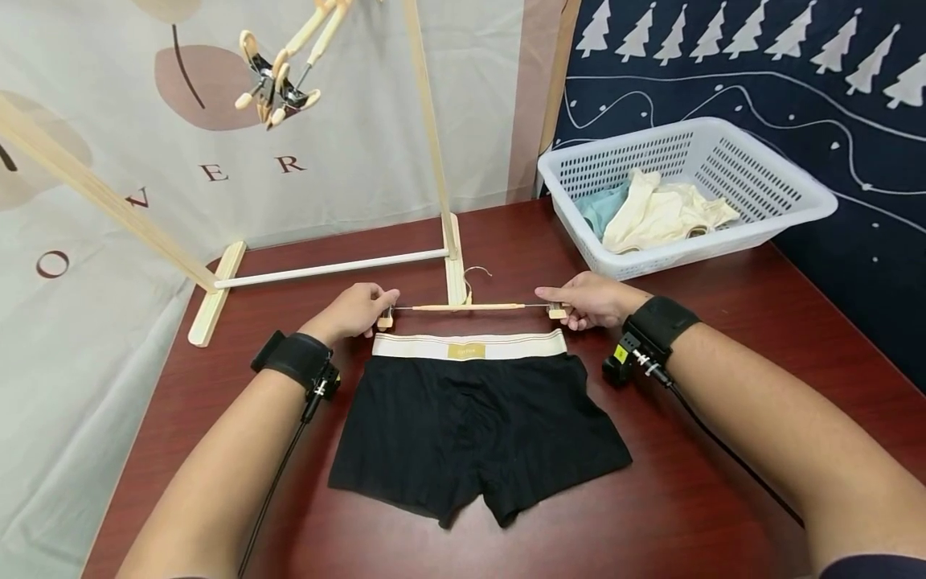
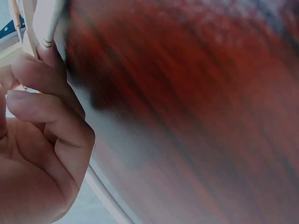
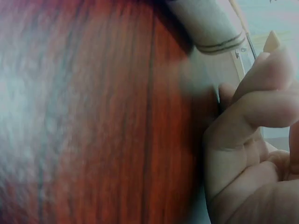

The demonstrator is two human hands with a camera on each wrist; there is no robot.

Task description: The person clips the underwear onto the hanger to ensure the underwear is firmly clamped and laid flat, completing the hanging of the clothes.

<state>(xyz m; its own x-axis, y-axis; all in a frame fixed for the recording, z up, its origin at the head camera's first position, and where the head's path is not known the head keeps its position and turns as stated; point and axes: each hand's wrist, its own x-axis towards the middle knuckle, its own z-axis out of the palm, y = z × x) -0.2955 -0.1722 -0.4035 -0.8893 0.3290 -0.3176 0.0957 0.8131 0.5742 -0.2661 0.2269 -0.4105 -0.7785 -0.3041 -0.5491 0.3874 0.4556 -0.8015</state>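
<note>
Black boxer briefs (image 1: 470,418) lie spread flat on the table, their white waistband (image 1: 412,347) at the far side. Just beyond that band is a wooden clip hanger (image 1: 469,307), its hook pointing away. My left hand (image 1: 356,310) pinches the hanger's left clip (image 1: 387,319), while my right hand (image 1: 595,301) pinches the right clip (image 1: 556,312). In both wrist views the fingers are curled, with the waistband (image 3: 210,25) close by. Whether the clips' mouths are spread is too small to tell.
A wooden rack with a white lower bar (image 1: 333,268) stands at the back left; several clip hangers (image 1: 278,88) hang from above. At the back right, a white basket (image 1: 579,233) contains cream and teal cloth (image 1: 661,213). The dark red table (image 1: 694,482) extends around the briefs.
</note>
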